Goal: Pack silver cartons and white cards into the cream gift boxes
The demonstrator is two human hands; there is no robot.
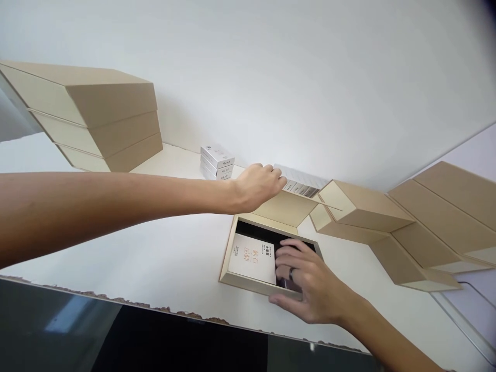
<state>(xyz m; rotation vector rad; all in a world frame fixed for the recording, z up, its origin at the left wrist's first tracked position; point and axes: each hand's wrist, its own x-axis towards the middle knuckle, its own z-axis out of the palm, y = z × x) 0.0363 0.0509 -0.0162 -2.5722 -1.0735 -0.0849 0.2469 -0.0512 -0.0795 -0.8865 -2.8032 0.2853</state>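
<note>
Evidently, three closed tan boxes [116,119] are stacked at the upper left of the frame, standing on a white table [174,258]. The near edge of that table is ragged and chipped across the lower part of the frame. Left of centre, a short stack of small white cartons [217,163] stands near the wall. An open box [248,283] lies on the table just below the centre of the frame; its interior is dark. A white packet [251,258] with orange and black print lies flat in its left part. Above it, the left hand [258,188] is clenched on the upper left corner of the raised lid [287,206]. Further small cartons [300,190] show in a row behind the lid. The right hand [306,279], wearing a dark ring [291,274], reaches into the right part of the open box, thumb outside the front wall, fingertips at the packet's right edge; whether it grasps anything cannot be determined, as the fingers hide the contents there. At the right of the frame, several tan cases [434,217] stand close together, a thin cable [476,291] beside them.
</note>
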